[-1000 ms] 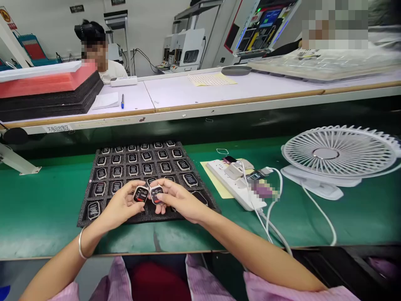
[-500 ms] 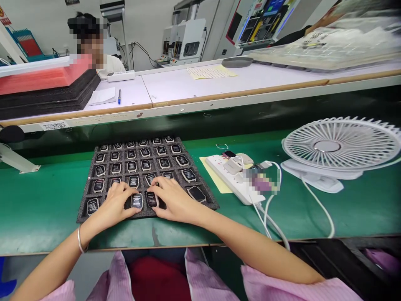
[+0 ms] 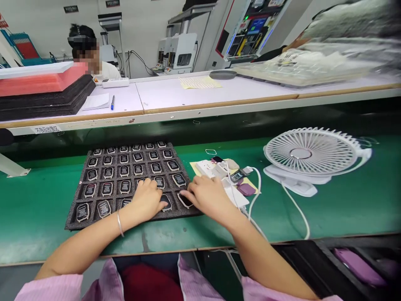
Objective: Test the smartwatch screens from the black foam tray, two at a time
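A black foam tray (image 3: 72, 222) lies on the green bench, holding rows of square smartwatches with dark screens and pale cases. My left hand (image 3: 145, 200) rests on the tray's lower right area, its fingertips at a smartwatch (image 3: 165, 202). My right hand (image 3: 208, 198) lies just to the right, its fingers on the corner smartwatch (image 3: 184, 200). Neither hand lifts a watch. Both hands hide parts of the bottom rows.
A white power strip (image 3: 205, 168) with cables and small devices sits right of the tray, beside a white desk fan (image 3: 310, 151). Across the far white bench are a co-worker (image 3: 86, 54) and stacked foam (image 3: 40, 98). A dark bin (image 3: 357, 267) sits below right.
My hands have moved right along the tray's lower rows, away from the two watches they pressed down earlier. The whole view has shifted slightly left.
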`<state>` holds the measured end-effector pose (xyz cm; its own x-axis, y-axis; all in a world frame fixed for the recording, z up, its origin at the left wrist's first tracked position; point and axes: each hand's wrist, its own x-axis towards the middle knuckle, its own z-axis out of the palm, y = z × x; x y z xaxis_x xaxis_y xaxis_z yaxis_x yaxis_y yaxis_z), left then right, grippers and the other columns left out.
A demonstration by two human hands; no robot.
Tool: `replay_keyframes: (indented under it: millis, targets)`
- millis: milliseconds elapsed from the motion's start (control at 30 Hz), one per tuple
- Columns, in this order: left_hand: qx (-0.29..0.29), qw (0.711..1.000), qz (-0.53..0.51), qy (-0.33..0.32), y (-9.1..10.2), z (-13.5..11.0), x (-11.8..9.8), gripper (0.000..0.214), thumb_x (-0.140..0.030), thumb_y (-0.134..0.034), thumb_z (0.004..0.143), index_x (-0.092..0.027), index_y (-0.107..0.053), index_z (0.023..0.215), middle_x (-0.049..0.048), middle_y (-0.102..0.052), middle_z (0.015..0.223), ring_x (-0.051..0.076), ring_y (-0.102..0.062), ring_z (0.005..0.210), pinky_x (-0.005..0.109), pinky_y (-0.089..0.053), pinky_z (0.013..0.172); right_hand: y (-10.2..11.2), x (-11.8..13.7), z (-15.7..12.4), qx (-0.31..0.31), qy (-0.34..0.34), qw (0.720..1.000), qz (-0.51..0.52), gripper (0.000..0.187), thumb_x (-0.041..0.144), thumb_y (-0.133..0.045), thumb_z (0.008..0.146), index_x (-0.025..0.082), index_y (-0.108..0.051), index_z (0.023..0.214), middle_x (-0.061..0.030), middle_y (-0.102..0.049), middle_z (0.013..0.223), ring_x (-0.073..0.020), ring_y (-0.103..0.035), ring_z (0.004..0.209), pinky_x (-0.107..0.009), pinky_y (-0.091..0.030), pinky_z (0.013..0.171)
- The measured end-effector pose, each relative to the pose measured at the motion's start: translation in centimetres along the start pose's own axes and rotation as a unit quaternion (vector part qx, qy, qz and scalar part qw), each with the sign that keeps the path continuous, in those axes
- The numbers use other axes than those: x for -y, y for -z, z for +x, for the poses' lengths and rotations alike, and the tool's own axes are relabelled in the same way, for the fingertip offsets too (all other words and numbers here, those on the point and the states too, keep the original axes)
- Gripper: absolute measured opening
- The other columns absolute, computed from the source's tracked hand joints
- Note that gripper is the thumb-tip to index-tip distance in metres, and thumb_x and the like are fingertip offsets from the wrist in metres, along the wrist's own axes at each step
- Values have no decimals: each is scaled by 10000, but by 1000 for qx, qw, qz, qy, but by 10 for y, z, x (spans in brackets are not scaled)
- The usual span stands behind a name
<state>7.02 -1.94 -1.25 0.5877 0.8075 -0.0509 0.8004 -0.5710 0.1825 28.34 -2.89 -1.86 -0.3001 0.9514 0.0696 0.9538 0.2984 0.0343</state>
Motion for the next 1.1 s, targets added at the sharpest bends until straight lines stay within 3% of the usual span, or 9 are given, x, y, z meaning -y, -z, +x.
replay_keyframes:
  millis: [167,300,467,533,667,733,800,933,1100]
  targets:
    - [-9,992,-124,8,-12,6,-5,220,-324,-750,775,-175,-668,914,111,-612,1025,317,-519,1033,460,-417,896,-21,3,-14,-24,45,997,66,149,273,-563,927,154,-649,902,-133,-656,930,-297,-618,897,-377,-402,731]
    - [-39,952,-302,-41,2,-6,2,112,-155,-694,736,-193,-600,782,47,-634,954,226,-581,939,378,-451,866,-17,3,-17,1,89,985,151,42,187,-533,885,183,-575,885,-97,-664,895,-241,-627,797,-328,-418,679]
    - [-59,754,-654,23,47,-18,32,297,-295,-772,697,-179,-552,860,62,-695,877,182,-668,741,258,-480,589,5,5,0,65,74,950,297,146,228,-442,952,187,-553,867,-92,-677,826,-227,-646,726,-332,-433,670]
    - [-109,686,-717,59,62,-19,46,426,-399,-811,675,-166,-587,953,31,-672,782,129,-619,598,214,-416,497,13,10,16,76,76,870,482,180,355,-478,968,195,-549,925,-79,-694,860,-197,-645,673,-332,-456,666]
    - [-198,606,-761,121,68,-16,65,550,-455,-860,609,-142,-628,998,-2,-610,750,54,-513,543,187,-374,495,18,38,59,103,21,571,814,339,473,-662,870,196,-581,1046,-97,-748,960,-136,-624,566,-306,-494,612]
    - [-207,610,-751,146,67,-15,69,545,-421,-867,589,-146,-617,988,-29,-561,725,38,-461,525,173,-313,467,20,56,78,124,-11,483,867,362,401,-714,848,185,-617,1122,-107,-758,977,-151,-684,653,-307,-525,675]
    - [-225,628,-728,157,68,-15,70,548,-380,-852,595,-155,-595,1024,-60,-504,709,23,-388,494,171,-238,440,26,72,91,140,-10,447,883,379,333,-755,823,191,-644,1157,-97,-758,1018,-174,-732,774,-305,-539,746]
    - [-283,679,-664,132,82,-18,69,500,-346,-767,676,-168,-563,1096,-50,-513,771,39,-412,535,192,-313,483,46,90,103,119,46,449,884,440,321,-813,778,221,-669,1182,-59,-745,1066,-178,-745,851,-308,-546,825]
    - [-339,745,-569,80,92,-17,67,456,-329,-667,742,-198,-537,1158,16,-599,948,158,-605,877,290,-476,782,64,96,108,80,110,478,868,415,333,-817,772,211,-696,1150,-61,-723,1075,-161,-715,828,-295,-576,754]
